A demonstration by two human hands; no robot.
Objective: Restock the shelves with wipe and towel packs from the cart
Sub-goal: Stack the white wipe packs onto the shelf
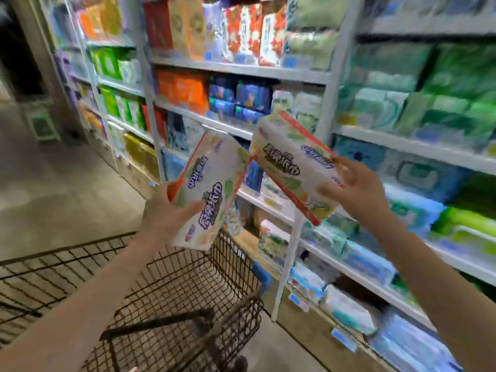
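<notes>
The shelves (241, 69) fill the far and right side of the aisle, several tiers of white rails packed with coloured packs too blurred to count. One wire cart (188, 280) stands near, below the arms, its far corner just beside a shelf upright.

Two wipe packs are in the air above the cart, one per hand, both white with red edging. The left pack (210, 189) stands nearly upright, its long axis leaning right at the top. The right pack (292, 167) lies slanted, its long axis running from far-left down to near-right. Their inner corners come very close, and I cannot tell if they touch.

The left hand (166, 214) grips the lower left edge of its pack, thumb across the front. The right hand (358, 187) clasps the right end of its pack, fingers curled over the edge.

The shelving lies right of and beyond both hands, so the right hand is nearer and would likely place first, turning its pack level with a rail
</notes>
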